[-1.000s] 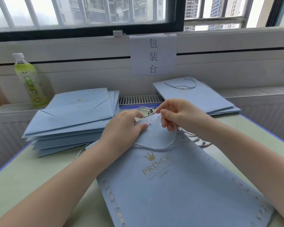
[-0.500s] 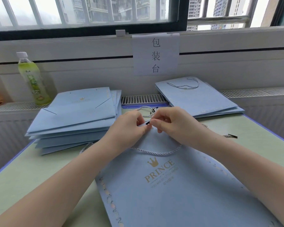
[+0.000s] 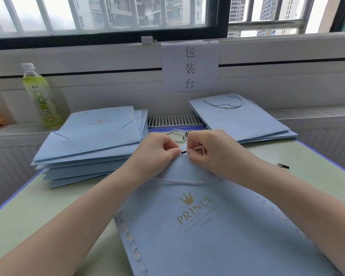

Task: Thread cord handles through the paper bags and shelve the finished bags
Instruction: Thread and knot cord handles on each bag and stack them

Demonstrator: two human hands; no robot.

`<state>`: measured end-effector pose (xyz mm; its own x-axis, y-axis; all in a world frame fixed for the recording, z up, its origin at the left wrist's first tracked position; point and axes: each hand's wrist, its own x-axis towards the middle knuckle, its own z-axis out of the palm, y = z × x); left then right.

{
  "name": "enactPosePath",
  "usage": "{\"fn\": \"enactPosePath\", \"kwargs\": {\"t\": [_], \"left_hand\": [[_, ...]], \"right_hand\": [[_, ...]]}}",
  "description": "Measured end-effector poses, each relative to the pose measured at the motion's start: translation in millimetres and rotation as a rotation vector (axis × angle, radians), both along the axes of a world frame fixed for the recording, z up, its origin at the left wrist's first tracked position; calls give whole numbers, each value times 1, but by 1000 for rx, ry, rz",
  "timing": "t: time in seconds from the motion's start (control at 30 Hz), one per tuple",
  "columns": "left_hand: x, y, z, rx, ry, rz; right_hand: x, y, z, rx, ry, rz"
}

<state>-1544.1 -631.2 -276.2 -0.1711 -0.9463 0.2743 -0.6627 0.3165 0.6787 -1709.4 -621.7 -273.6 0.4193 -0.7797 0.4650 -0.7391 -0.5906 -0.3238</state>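
A: What has just changed at the top edge of the paper bag [image 3: 197,226]?

B: Both hands have closed in there, at frame centre. The left hand [image 3: 157,154] pinches the bag's rim with thumb and forefinger. The right hand [image 3: 211,154] pinches the cord [image 3: 184,181] near its black tip [image 3: 183,152], which points at the left fingertips.

A: And a second ago?

B: The right hand was higher, drawing the cord up in a tall loop. Now that loop lies low and shallow across the bag, above the gold "PRINCE" crown, and the tip is lined up at the rim. The view has also drifted slightly.

A: Meaning for the task?

B: I'd judge one cord end is seated and the other is about to enter its hole; the hole itself is hidden by fingers.

A: Elsewhere?

B: Unthreaded bags [image 3: 92,142] are stacked centre-left, corded finished bags [image 3: 241,120] upper right on the shelf, spare cords [image 3: 176,134] just behind the hands, and a green bottle [image 3: 41,96] upper left.
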Motion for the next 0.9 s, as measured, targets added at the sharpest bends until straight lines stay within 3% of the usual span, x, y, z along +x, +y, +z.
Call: {"fn": "enactPosePath", "kwargs": {"t": [0.2, 0.57, 0.77, 0.9], "left_hand": [[1, 2, 7, 68, 51, -2], [0, 5, 10, 159, 15, -9], [-1, 5, 9, 151, 23, -23], [-1, 6, 8, 164, 33, -39]], "right_hand": [[0, 4, 8, -175, 159, 87], [3, 4, 1, -301, 319, 115], [6, 8, -1, -312, 405, 54], [7, 8, -3, -278, 346, 131]]}}
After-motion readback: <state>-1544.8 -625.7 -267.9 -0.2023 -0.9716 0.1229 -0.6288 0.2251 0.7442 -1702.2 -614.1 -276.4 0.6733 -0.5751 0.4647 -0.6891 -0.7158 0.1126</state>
